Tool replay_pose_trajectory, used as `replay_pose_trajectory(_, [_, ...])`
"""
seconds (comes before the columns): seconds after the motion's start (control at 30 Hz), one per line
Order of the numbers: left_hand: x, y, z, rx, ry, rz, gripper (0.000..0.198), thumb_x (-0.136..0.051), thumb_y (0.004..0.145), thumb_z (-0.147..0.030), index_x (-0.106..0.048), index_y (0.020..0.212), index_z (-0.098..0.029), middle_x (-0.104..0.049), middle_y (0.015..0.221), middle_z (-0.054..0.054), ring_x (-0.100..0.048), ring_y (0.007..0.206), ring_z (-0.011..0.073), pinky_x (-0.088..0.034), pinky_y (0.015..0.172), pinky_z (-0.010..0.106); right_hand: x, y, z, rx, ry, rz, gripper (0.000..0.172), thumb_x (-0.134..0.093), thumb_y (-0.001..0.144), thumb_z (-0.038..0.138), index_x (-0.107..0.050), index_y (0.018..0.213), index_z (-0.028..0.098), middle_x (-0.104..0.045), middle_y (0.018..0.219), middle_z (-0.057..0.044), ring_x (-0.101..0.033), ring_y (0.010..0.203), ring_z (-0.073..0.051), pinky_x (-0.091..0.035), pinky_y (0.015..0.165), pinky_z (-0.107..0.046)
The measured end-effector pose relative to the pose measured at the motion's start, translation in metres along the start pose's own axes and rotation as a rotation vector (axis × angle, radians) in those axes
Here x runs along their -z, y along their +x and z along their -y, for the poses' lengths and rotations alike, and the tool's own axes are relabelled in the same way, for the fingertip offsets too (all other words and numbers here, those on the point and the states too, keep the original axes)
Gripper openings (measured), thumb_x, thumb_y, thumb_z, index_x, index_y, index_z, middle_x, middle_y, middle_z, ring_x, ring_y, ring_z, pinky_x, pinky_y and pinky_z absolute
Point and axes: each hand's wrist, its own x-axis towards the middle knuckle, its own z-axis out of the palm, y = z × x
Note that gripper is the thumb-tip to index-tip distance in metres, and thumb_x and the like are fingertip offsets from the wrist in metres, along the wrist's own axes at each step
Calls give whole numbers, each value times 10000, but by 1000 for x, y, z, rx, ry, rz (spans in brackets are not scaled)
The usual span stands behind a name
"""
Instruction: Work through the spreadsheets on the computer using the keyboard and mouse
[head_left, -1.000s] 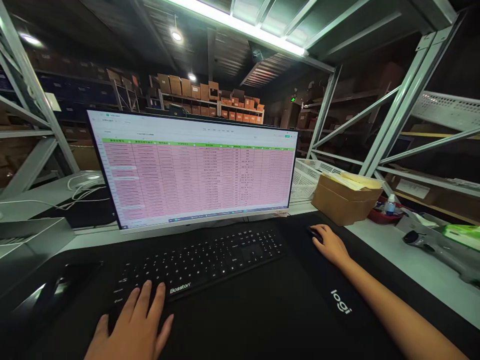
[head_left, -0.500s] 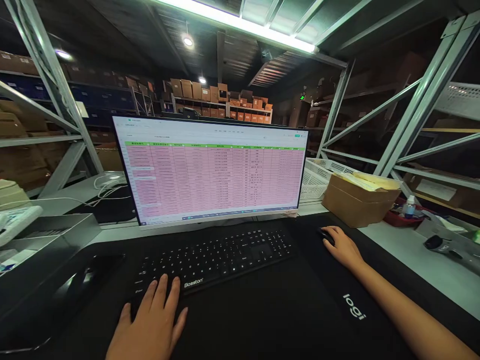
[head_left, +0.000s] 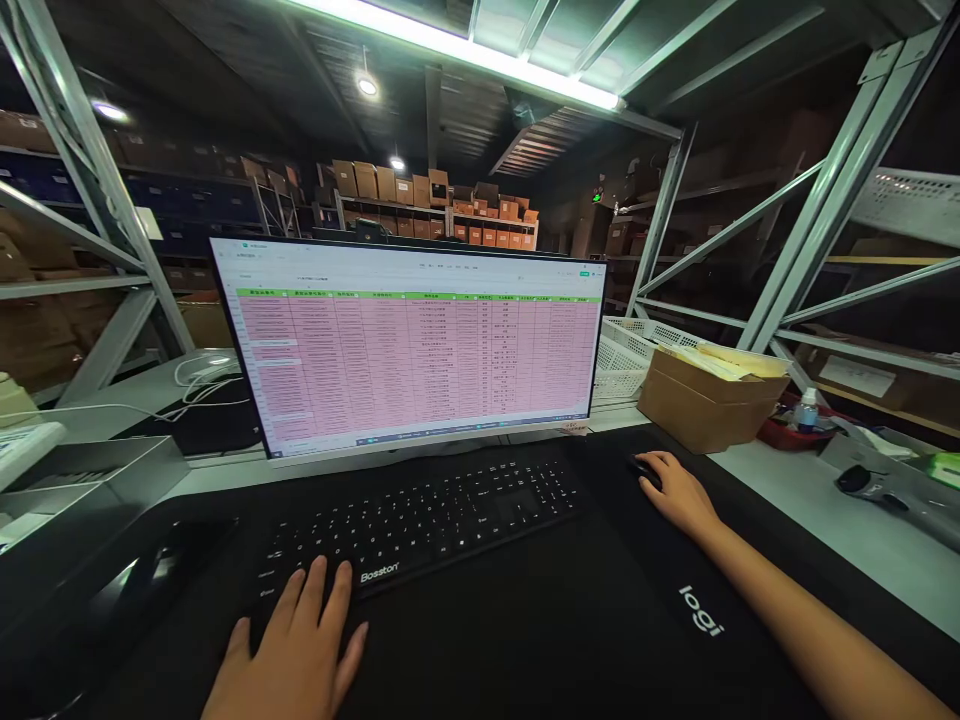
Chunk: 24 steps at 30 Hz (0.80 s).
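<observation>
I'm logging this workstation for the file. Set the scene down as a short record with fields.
Left hand: left hand, fingers spread, at the lower left of the black keyboard
Right hand: right hand, on the black mouse
Screen: monitor behind the keyboard, showing a table with a green header and mostly pink rows; cell text too small to read
Surface: black mat marked "logi"
Right of monitor: white baskets; open cardboard box holding papers
Background: shelved cartons
</observation>
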Motion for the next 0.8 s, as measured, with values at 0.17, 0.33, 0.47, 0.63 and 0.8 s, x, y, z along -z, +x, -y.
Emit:
replay_pose_trajectory(0.17, [-3,-2,1,8,-2,-24,605,-219,932,-332,-460,1444,-118,-426,1552,218,-433,1412,386,-419,1050,673,-1,0,-1,8,7,4,435,-443,886,391,-574,1294,316,-563,1362,-35,-628,1109,-201,-498,951,-373])
replay_pose_trajectory(0.33, [5,0,0,-3,-3,12,608,-228,931,-332,-455,1445,-100,-406,1557,229,-429,1414,397,-422,1045,672,1,-1,0,9,21,-9,432,-445,887,393,-579,1291,324,-562,1363,-31,-622,1133,-207,-497,963,-377])
replay_pose_trajectory(0.47, [15,0,-3,1,24,46,601,-222,936,-314,-429,1460,-106,-383,1568,224,-428,1418,387,-417,1055,657,2,-1,0,13,39,-17,424,-457,885,397,-571,1289,336,-572,1354,-21,-630,1110,-195,-506,947,-360])
replay_pose_trajectory(0.63, [20,1,-6,25,19,65,585,-234,933,-282,-432,1454,-105,-382,1567,227,-423,1423,378,-415,1061,648,3,-2,1,27,55,-15,414,-455,889,428,-573,1275,334,-578,1348,-19,-628,1125,-201,-511,947,-364])
replay_pose_trajectory(0.8, [24,1,-7,19,-21,62,574,-263,934,-287,-435,1452,-111,-390,1560,230,-420,1422,391,-403,1070,667,3,-2,1,33,58,-8,424,-456,879,437,-587,1260,306,-576,1345,-37,-633,1125,-216,-522,932,-380])
